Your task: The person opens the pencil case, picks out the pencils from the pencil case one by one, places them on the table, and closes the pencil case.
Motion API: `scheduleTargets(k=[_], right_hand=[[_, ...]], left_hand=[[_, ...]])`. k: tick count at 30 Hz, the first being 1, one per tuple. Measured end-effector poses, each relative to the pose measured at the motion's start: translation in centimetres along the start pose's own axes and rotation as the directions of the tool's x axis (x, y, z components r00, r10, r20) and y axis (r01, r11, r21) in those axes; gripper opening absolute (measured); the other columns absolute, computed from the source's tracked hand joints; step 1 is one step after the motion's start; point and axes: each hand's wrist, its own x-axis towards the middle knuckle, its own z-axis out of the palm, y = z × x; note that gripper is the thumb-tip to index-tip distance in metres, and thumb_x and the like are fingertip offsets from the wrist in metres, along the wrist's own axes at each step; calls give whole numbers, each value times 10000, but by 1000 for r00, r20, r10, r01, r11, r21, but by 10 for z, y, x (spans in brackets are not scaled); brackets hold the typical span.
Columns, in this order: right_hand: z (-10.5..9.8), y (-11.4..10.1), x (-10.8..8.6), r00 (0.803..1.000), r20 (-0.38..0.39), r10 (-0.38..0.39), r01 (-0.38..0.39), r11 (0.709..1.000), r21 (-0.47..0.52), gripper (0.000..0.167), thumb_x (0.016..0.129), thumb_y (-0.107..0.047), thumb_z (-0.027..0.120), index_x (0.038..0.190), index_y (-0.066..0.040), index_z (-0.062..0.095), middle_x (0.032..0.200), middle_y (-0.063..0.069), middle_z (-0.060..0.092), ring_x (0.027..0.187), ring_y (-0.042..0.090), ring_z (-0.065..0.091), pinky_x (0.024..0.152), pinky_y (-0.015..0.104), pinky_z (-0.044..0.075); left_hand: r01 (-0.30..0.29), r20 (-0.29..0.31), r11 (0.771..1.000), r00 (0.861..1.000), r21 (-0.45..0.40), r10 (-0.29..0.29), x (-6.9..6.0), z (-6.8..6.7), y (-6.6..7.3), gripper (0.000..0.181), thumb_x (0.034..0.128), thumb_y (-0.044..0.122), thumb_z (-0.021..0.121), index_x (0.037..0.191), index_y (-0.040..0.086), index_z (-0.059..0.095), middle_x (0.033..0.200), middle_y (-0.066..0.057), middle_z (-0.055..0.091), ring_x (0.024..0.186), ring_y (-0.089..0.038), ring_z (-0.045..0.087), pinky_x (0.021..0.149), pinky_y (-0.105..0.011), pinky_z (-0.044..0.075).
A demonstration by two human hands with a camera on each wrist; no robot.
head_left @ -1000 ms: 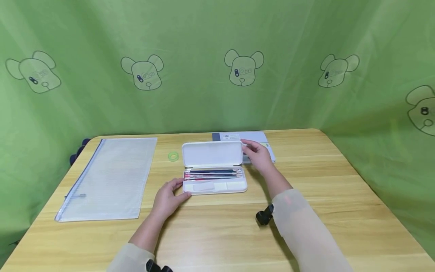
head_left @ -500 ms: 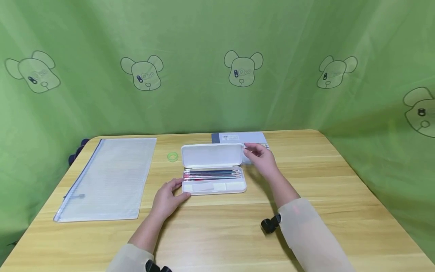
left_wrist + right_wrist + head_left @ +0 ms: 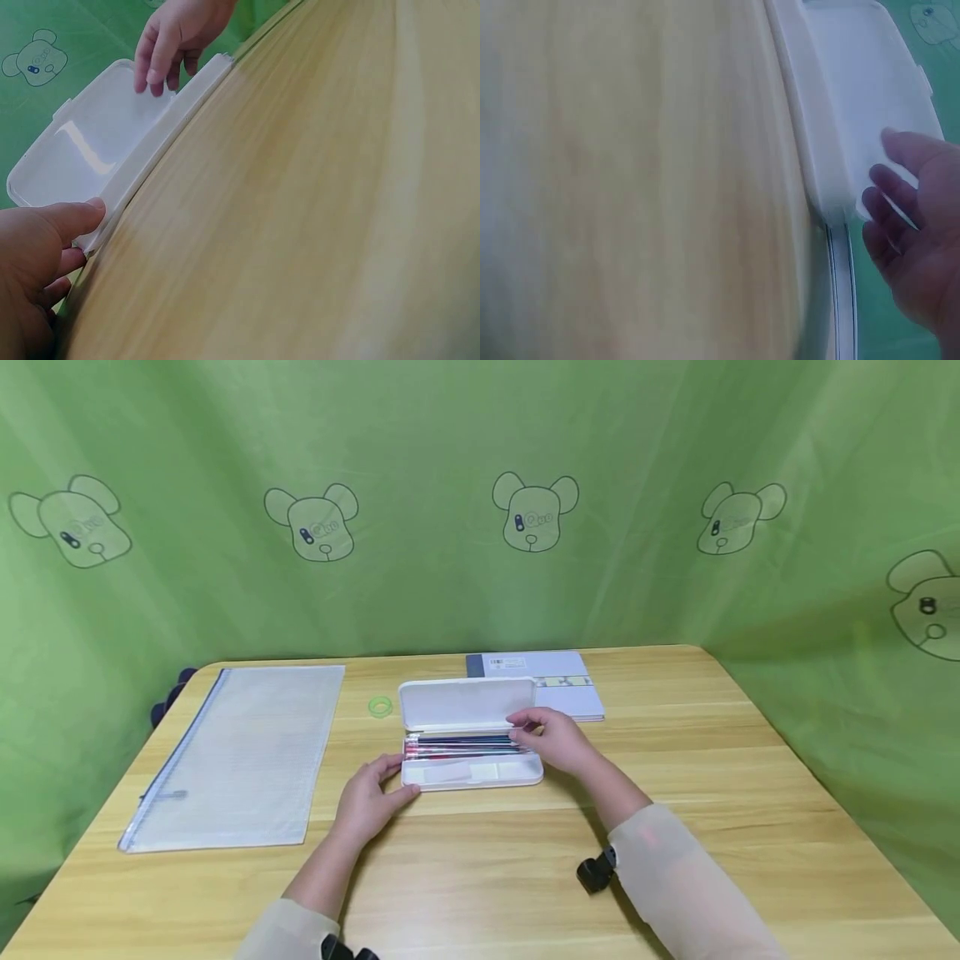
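Observation:
A white pencil case (image 3: 525, 768) lies on the table with its lid (image 3: 467, 703) raised. Several pencils (image 3: 465, 743) rest side by side in its back section, and a white piece sits in the front section. My left hand (image 3: 365, 802) grips the case's left end, thumb at the front corner and fingers along the side; the left wrist view shows the same hold. Over the right ends of the pencils is my right hand (image 3: 555, 742), fingers loosely bent. In the right wrist view that hand (image 3: 922, 225) holds nothing; whether it touches a pencil I cannot tell.
A translucent zip pouch (image 3: 240, 756) lies at the left of the wooden table (image 3: 480, 877). Behind the case are a green ring-shaped roll (image 3: 380, 707) and a pale notebook (image 3: 570, 697). A green curtain (image 3: 427, 593) hangs beyond the table's back edge.
My right hand has left the lid's right edge and come down and left over the pencils. The lid stands tilted back, slightly lower than at first. The left hand stays in place.

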Motion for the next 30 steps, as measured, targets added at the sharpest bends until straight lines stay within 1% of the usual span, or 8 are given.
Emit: scheduleTargets(k=[3,5,7,11,15,22,30], right_hand=[[4,-3,1,999,44,10,-7,996,-84,259,916,-189,673,1158,-101,696,1121,73,701,1016,227,617,931,412,528],[6,-5,2,998,64,3,6,991,-136,243,921,-191,667,1147,-107,703,1133,71,705,1046,236,626,971,441,516],[9,-7,3,997,77,-7,21,983,-183,228,923,-192,665,1132,-111,712,1140,66,711,1076,240,633,998,451,505],[12,-9,5,996,86,-12,33,969,-244,211,923,-179,665,1113,-109,723,1131,63,721,1097,247,641,1007,453,502],[14,-12,6,995,95,-4,31,958,-284,211,925,-161,661,1114,-96,729,1117,75,717,1090,252,637,1003,447,502],[14,-16,8,993,114,-21,60,934,-353,188,910,-133,674,1077,-83,745,1036,80,704,1012,247,636,964,435,512],[16,-15,11,993,117,-27,65,938,-341,141,909,-109,674,1036,-87,730,1020,63,704,998,223,635,957,425,515]], left_hand=[[4,1,1000,1000,3,-4,0,0,0,537,836,252,771,1305,57,596,1294,-111,660,1320,-365,503,1156,-530,339],[5,0,1000,1000,2,-5,0,0,0,537,836,254,772,1305,59,596,1294,-110,661,1319,-365,503,1155,-530,340],[6,1,1000,1000,0,-6,0,0,-1,536,836,257,772,1303,61,598,1292,-109,662,1317,-363,505,1154,-529,342],[3,0,1000,1000,-8,-3,0,0,-1,533,834,254,774,1299,60,602,1284,-109,667,1308,-360,513,1148,-526,349],[-2,-1,1000,1000,-11,2,0,0,-1,536,832,248,776,1300,54,601,1283,-110,667,1310,-360,512,1150,-525,346],[-8,-1,1000,1000,-8,8,0,0,0,537,832,244,775,1300,45,601,1284,-116,666,1315,-361,509,1149,-521,349],[-5,-1,1000,1000,-6,5,1,0,0,538,834,244,774,1302,44,599,1288,-118,663,1323,-365,502,1157,-523,340]])
